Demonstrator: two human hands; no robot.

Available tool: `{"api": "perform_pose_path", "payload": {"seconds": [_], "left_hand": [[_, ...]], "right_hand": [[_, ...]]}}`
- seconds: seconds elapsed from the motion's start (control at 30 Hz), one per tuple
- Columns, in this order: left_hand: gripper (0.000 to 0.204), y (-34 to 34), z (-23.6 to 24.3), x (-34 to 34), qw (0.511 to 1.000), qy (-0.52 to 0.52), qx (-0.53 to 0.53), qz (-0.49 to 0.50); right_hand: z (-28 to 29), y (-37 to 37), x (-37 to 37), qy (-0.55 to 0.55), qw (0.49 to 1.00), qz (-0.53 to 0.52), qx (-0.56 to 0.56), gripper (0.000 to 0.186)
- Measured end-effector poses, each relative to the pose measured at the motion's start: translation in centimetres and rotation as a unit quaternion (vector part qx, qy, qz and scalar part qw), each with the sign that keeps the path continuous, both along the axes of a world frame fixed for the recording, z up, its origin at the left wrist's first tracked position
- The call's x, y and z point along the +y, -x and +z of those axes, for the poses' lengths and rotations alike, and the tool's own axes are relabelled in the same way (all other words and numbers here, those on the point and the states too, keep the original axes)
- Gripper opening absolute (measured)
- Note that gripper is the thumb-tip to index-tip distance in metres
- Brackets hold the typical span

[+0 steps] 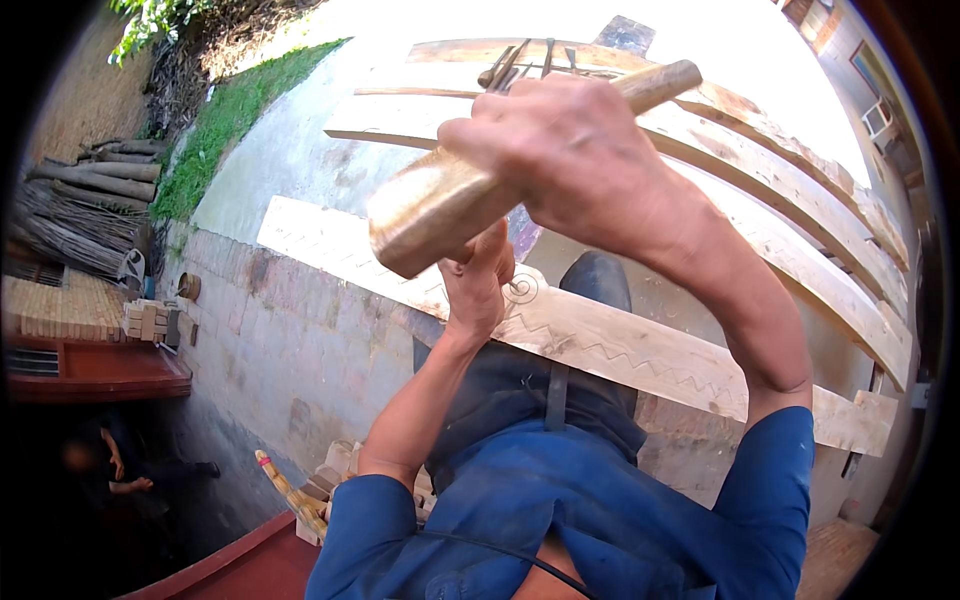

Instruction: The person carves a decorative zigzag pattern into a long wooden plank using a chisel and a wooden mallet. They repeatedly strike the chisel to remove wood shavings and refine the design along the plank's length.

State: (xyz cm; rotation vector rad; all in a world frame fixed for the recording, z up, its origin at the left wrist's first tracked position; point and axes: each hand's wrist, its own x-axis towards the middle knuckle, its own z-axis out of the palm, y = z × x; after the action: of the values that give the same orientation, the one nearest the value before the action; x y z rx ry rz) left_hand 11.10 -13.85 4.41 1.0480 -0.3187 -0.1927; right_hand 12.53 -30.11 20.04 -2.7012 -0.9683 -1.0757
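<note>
My right hand (pixel 585 150) is wrapped round a thick wooden mallet (pixel 430 215), raised over the work. Its blocky head slants down to the left, and the handle end sticks out past my fist. Below the mallet head, my left hand (pixel 475 295) is closed upright at a pale plank (pixel 640 350). Whatever its fingers grip is hidden behind the mallet and the hand. The plank lies across in front of me, with a spiral and a long zigzag line marked along its face.
More long planks (pixel 770 170) lie beyond, with several hand tools (pixel 515 65) on the far ones. Logs (pixel 110 175) are stacked at left. Wood blocks (pixel 335 465) sit by my left elbow. Another person (pixel 125 470) is in shadow, lower left.
</note>
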Motion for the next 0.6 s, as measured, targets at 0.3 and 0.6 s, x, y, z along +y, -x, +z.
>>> {"api": "perform_pose_path", "payload": {"seconds": [0.3, 0.6], "left_hand": [[0.058, 0.2, 0.0, -0.8, 1.000, -0.002, -0.014, -0.018], [0.057, 0.9, 0.9, -1.1, 0.999, -0.035, 0.011, 0.034]], "right_hand": [[2.4, 1.4, -0.1, -0.446, 0.886, 0.057, 0.111, 0.021], [-0.2, 1.8, -0.6, -0.064, 0.995, -0.077, 0.013, 0.045]]}}
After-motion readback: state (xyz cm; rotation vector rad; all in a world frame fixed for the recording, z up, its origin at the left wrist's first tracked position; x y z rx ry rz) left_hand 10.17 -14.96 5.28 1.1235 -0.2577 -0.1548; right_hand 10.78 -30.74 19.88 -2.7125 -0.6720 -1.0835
